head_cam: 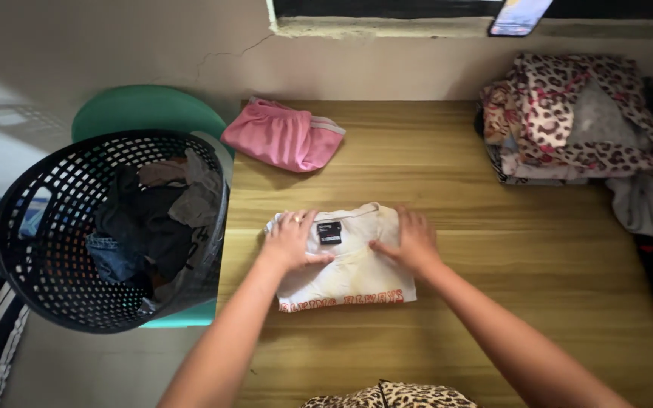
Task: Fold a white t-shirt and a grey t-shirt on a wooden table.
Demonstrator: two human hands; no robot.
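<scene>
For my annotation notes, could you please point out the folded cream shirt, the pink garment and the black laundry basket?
folded cream shirt (357,276): head view, bare front panel.
pink garment (281,140): head view, middle of fabric.
black laundry basket (35,227): head view, left lattice wall.

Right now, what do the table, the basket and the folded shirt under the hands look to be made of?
The table looks like wood or wood-look laminate: pale grain bands, smooth low sheen. The basket looks like black moulded plastic: a rigid, even lattice of holes. The shirt looks like soft cream knit fabric, probably cotton: it creases under the left hand and right hand.
</scene>
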